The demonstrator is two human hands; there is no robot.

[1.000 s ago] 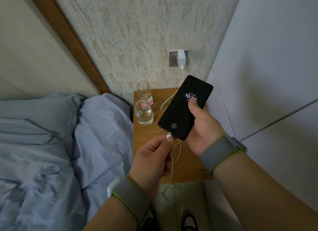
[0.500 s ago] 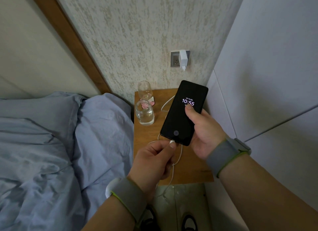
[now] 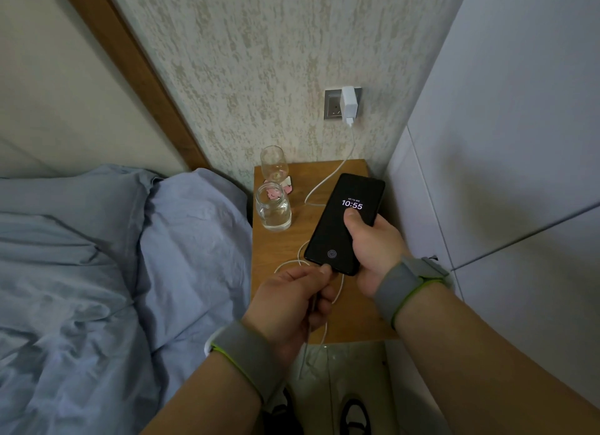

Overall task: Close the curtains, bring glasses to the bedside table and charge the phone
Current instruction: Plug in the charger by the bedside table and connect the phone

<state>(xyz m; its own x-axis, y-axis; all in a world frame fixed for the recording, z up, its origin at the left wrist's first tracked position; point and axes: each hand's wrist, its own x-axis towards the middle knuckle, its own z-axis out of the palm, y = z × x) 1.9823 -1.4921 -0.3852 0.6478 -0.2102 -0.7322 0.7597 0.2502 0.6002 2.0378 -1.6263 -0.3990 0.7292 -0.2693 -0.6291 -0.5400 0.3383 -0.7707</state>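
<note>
Gripping the phone (image 3: 344, 221) right-handed, left hand (image 3: 292, 301) pinches the cable (image 3: 328, 181) end.

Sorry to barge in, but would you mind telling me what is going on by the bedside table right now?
A person is plugging in a phone over the bedside table. The right hand holds the phone, whose screen reads 10:55. The left hand pinches the white cable at the phone's bottom edge; whether the plug is seated is hidden. The cable runs from a charger in the wall socket. A stemmed glass and a short glass stand on the table.
</note>
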